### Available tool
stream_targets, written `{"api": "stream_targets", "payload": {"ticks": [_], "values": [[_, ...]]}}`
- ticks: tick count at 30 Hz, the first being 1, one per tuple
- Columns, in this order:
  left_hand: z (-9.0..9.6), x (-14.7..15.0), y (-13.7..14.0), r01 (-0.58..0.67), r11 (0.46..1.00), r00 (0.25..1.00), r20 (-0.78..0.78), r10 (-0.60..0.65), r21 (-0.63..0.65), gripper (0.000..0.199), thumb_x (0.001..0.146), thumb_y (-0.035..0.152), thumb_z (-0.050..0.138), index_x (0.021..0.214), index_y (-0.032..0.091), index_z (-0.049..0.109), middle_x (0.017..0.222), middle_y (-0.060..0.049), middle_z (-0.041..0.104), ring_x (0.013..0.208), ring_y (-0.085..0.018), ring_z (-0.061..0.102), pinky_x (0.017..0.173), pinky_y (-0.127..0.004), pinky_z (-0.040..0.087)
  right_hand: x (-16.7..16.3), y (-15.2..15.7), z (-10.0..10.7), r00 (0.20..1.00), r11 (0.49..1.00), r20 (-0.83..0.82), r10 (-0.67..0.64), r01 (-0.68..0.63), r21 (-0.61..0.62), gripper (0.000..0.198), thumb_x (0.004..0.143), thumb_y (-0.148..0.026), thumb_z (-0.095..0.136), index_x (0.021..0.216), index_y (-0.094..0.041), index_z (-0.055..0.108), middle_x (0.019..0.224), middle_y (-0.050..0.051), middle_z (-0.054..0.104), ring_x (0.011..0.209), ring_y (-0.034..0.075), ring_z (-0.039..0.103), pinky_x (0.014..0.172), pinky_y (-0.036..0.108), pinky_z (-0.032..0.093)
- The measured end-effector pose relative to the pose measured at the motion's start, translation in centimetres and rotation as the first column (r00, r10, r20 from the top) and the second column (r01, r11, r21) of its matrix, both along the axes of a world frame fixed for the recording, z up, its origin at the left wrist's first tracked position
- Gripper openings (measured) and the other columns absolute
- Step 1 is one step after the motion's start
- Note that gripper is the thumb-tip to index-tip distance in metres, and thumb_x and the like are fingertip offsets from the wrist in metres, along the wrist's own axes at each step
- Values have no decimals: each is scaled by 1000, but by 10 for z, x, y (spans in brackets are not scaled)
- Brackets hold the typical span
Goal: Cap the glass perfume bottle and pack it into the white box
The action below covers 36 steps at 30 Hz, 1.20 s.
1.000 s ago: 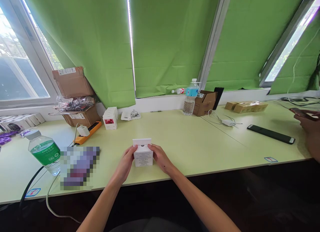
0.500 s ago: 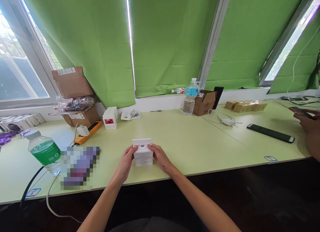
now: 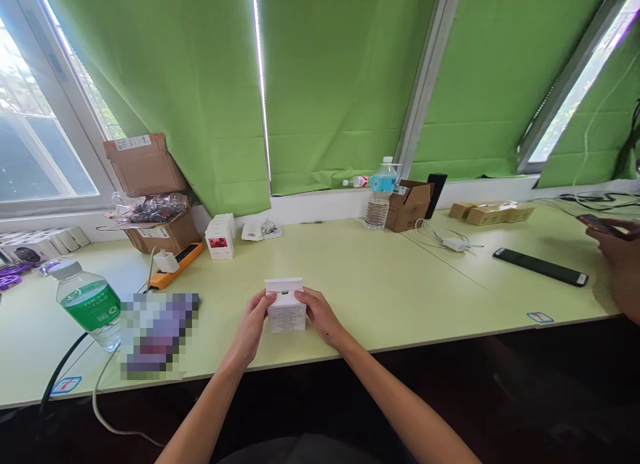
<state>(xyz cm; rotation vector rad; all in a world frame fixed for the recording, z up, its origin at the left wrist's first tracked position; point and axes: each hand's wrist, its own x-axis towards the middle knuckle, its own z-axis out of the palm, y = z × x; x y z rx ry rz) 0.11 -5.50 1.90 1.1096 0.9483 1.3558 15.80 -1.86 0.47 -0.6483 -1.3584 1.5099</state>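
A small white cardboard box with fine printed text on its near face stands near the table's front edge. Its top flap is raised at the back. My left hand grips the box's left side, thumb at the upper left corner. On the opposite side, my right hand holds it with the thumb at the upper right corner. The fingers behind the box are mostly hidden, and its inside cannot be seen.
A water bottle, a pixelated item and an orange power strip lie to the left. Behind stand small white boxes and a large bottle. At right are a black bar and another person's hand.
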Motion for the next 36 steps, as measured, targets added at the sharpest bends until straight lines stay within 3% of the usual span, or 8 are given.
{"api": "stream_targets", "payload": {"ticks": [8,12,19,26,30,36], "values": [[-4,2,2,-17,1000,1000,21,17,1,39,82,46,59,106,15,69,99,-7,71,90,-23,61,74,-28,42,0,1,-1,1000,1000,18,-20,20,-1,35,84,-46,57,95,-16,71,67,1,57,65,16,47,68,28,38],[-4,5,1,31,999,996,87,-30,-12,42,83,47,59,108,14,68,99,-8,71,92,-24,62,80,-30,42,0,2,-2,1000,1000,23,-16,16,-3,36,84,-47,56,96,-16,71,68,1,58,65,15,47,69,29,38],[-1,14,-5,18,998,984,177,-9,-54,48,82,49,57,111,11,67,98,-10,72,93,-27,63,86,-36,42,1,3,-3,999,999,24,-32,32,-16,34,85,-48,56,81,-16,68,66,0,57,69,16,50,72,30,39],[-5,7,1,-10,1000,994,107,10,0,42,82,46,61,109,15,68,97,-7,71,91,-23,63,81,-31,43,0,-2,5,996,991,-21,-91,93,101,33,87,-47,55,95,-19,69,78,3,64,72,18,54,72,31,42],[-5,2,1,-107,991,994,2,107,80,36,81,43,63,108,20,66,102,-4,69,94,-21,61,78,-27,42,1,-5,10,977,964,-96,-190,204,171,33,84,-45,60,107,-21,67,92,6,67,81,21,59,75,32,44],[3,2,-4,-159,971,981,-85,176,175,26,80,38,66,101,22,66,102,-3,68,94,-21,59,82,-28,42,1,-4,8,962,940,-66,-264,272,204,31,83,-44,62,100,-20,70,90,6,68,81,22,59,73,33,45]]}}
